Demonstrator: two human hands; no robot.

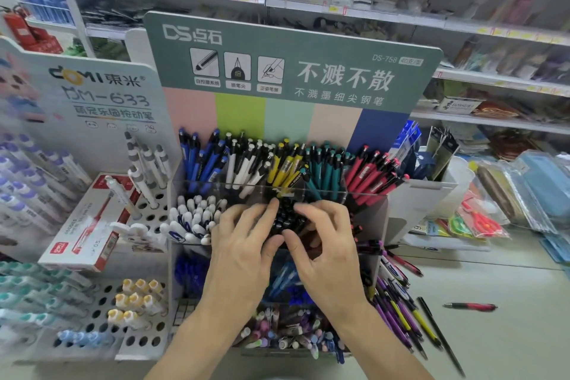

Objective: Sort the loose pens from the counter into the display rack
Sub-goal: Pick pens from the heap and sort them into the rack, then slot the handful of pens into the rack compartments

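Behind everything, store shelves point(462, 21) with packaged goods, blurred. On the bench point(509, 318), in the middle, a tiered pen display rack point(398, 213) with green header card point(293, 58). Top tier: blue, white, yellow, teal and red click pens, standing tilted. Second tier: white-capped pens point(192, 220) at left, a cluster of black pens point(285, 216) in the middle compartment. At left, a white Domi pen stand point(101, 95) and a red-and-white pen box point(92, 225) lying on it. At right of the rack, loose pens point(401, 311) in a pile on the bench, purple, yellow and black, touching the rack side; one red-and-black pen point(470, 306) lying apart. Over the black cluster, left hand point(243, 251) and right hand point(327, 253), fingers curled around the black pens from both sides, grip closed on them.
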